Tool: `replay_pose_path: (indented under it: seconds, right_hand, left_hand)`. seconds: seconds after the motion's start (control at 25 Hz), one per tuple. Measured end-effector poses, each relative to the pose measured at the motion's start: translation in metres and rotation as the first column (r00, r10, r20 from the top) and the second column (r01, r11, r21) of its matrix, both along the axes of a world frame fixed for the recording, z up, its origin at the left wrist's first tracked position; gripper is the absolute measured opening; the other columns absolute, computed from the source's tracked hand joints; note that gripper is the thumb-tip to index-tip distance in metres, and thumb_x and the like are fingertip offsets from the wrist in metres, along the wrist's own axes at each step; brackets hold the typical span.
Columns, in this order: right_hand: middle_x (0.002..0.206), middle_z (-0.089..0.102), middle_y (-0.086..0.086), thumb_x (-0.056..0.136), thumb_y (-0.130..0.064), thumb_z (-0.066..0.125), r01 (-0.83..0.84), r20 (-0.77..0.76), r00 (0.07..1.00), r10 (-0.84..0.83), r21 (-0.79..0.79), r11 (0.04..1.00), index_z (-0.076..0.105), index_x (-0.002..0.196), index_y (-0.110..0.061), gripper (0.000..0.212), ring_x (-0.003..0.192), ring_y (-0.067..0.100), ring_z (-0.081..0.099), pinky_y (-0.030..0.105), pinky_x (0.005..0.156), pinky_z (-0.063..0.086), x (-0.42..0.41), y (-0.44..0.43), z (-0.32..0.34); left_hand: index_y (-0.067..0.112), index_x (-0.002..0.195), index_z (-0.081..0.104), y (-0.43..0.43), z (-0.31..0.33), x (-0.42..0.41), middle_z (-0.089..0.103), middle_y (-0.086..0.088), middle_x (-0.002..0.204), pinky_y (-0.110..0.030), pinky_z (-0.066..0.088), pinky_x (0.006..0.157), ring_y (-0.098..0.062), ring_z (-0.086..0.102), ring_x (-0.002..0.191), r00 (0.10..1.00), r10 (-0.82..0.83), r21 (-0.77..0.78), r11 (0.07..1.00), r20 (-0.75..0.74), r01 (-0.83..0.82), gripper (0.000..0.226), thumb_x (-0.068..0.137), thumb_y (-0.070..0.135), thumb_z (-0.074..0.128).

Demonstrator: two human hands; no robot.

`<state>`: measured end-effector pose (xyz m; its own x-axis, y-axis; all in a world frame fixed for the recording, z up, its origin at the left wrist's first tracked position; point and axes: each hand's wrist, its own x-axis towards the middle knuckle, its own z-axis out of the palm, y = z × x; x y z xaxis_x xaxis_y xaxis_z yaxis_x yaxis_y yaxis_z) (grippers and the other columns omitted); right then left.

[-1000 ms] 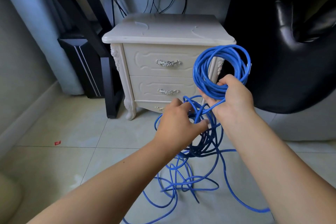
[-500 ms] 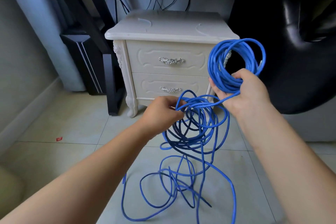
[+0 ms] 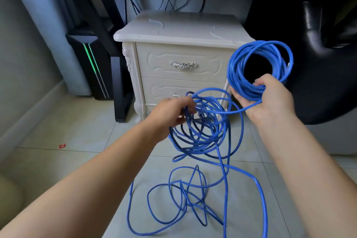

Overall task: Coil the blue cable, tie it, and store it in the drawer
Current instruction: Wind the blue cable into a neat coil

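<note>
My right hand (image 3: 268,98) grips the lower edge of a neat round coil of the blue cable (image 3: 237,67), held upright in front of the nightstand's right corner. My left hand (image 3: 170,114) holds a tangled bunch of loose loops of the same cable, which hang down and spread over the floor tiles. One strand runs from the bunch across to my right hand. The cream nightstand (image 3: 173,31) has two drawers; the top drawer (image 3: 160,63) and the lower one are both closed. My left hand partly covers the lower handle.
A black chair (image 3: 318,54) stands close on the right. A black desk leg (image 3: 119,83) and a computer tower (image 3: 92,67) with a green light stand left of the nightstand. Thin white ties lie on its top. A small red scrap (image 3: 62,146) lies on the tiles.
My right hand lifted the coil up and to the right. My left hand drew back left, pulling a bunch of loops off the floor, so the strand between my hands stretched out.
</note>
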<state>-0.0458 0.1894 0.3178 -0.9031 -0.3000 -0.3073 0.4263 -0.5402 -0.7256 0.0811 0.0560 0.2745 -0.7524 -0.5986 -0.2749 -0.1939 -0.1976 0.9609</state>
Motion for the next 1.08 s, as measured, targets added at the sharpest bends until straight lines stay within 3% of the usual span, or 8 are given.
replay_pose_path:
  seconds: [0.08, 0.28, 0.48, 0.64, 0.8, 0.92, 1.0, 1.08]
  right_hand:
    - [0.084, 0.053, 0.010, 0.084, 0.006, 0.048, 0.056, -0.124, 0.991, -0.042, 0.114, 0.992, 0.052, 0.087, -0.011, 0.018, 0.082, 0.033, 0.069, 0.053, 0.069, 0.061, -0.005, 0.003, -0.004]
    - [0.074, 0.051, -0.008, 0.086, 0.001, 0.049, 0.257, -0.612, 0.790, 0.023, 0.366, 0.894, 0.047, 0.085, -0.026, 0.027, 0.063, 0.017, 0.067, 0.035, 0.066, 0.055, 0.006, 0.002, -0.009]
    - [0.074, 0.049, 0.002, 0.081, -0.001, 0.049, 0.264, -0.521, 0.844, -0.128, 0.196, 0.944, 0.048, 0.086, -0.022, 0.021, 0.064, 0.023, 0.063, 0.042, 0.069, 0.057, 0.008, 0.000, -0.009]
    - [0.069, 0.054, -0.010, 0.086, 0.004, 0.047, 0.137, -0.694, 0.712, 0.104, 0.282, 0.949, 0.049, 0.088, -0.027, 0.031, 0.054, 0.012, 0.065, 0.035, 0.062, 0.056, 0.029, -0.002, -0.006]
    - [0.066, 0.042, 0.004, 0.089, 0.008, 0.042, -0.007, -0.465, 0.875, 0.136, 0.269, 0.963, 0.044, 0.079, -0.017, 0.027, 0.044, 0.010, 0.059, 0.030, 0.054, 0.053, 0.034, -0.004, -0.012]
    - [0.068, 0.040, 0.010, 0.091, 0.003, 0.044, -0.154, -0.154, 0.975, 0.157, 0.031, 0.988, 0.041, 0.071, -0.013, 0.026, 0.053, 0.024, 0.059, 0.033, 0.053, 0.057, 0.027, -0.005, -0.006]
    - [0.070, 0.050, 0.013, 0.092, -0.001, 0.047, -0.215, -0.069, 0.975, 0.210, -0.073, 0.974, 0.045, 0.073, -0.013, 0.022, 0.055, 0.027, 0.063, 0.032, 0.056, 0.057, 0.027, -0.007, -0.002]
    - [0.063, 0.058, 0.011, 0.093, -0.002, 0.046, -0.235, -0.033, 0.972, 0.233, -0.178, 0.956, 0.047, 0.075, -0.010, 0.020, 0.050, 0.024, 0.065, 0.030, 0.056, 0.057, 0.029, -0.008, 0.002]
  left_hand:
    - [0.011, 0.061, 0.054, -0.010, 0.007, 0.003, 0.069, -0.005, 0.068, -0.026, 0.048, 0.066, -0.017, 0.058, 0.067, 0.996, 0.065, 0.230, 0.972, -0.054, -0.051, 0.024, 0.085, 0.006, 0.054]
    - [0.016, 0.064, 0.047, -0.014, 0.012, 0.006, 0.074, -0.003, 0.078, -0.027, 0.047, 0.071, -0.015, 0.058, 0.064, 0.997, -0.021, 0.268, 0.962, -0.071, 0.040, 0.025, 0.089, 0.014, 0.050]
    - [0.018, 0.065, 0.046, -0.014, 0.006, 0.004, 0.076, -0.005, 0.088, -0.026, 0.048, 0.068, -0.013, 0.059, 0.060, 0.999, -0.040, 0.284, 0.958, 0.032, 0.029, 0.023, 0.087, 0.017, 0.052]
    - [0.014, 0.062, 0.049, -0.015, -0.001, 0.000, 0.067, -0.004, 0.074, -0.025, 0.051, 0.063, -0.014, 0.056, 0.057, 0.998, 0.049, 0.316, 0.947, 0.027, -0.055, 0.025, 0.086, 0.015, 0.055]
    - [0.010, 0.073, 0.067, -0.021, -0.010, -0.002, 0.066, -0.005, 0.074, -0.033, 0.046, 0.083, -0.021, 0.058, 0.078, 0.993, 0.106, 0.027, 0.994, 0.050, -0.108, 0.018, 0.068, 0.026, 0.072]
    - [0.017, 0.069, 0.068, -0.022, -0.020, 0.001, 0.065, -0.002, 0.071, -0.018, 0.046, 0.063, -0.017, 0.057, 0.071, 0.993, 0.057, -0.237, 0.971, 0.108, -0.030, 0.009, 0.069, 0.019, 0.077]
    - [0.021, 0.061, 0.059, -0.023, -0.032, 0.000, 0.056, 0.004, 0.064, -0.024, 0.041, 0.059, -0.022, 0.053, 0.070, 0.974, 0.072, -0.521, 0.852, 0.215, 0.051, 0.016, 0.067, 0.018, 0.074]
    - [0.021, 0.072, 0.059, -0.023, -0.042, -0.002, 0.057, 0.002, 0.069, -0.028, 0.039, 0.062, -0.023, 0.051, 0.074, 0.969, 0.021, -0.492, 0.864, 0.245, 0.106, 0.021, 0.067, 0.007, 0.074]
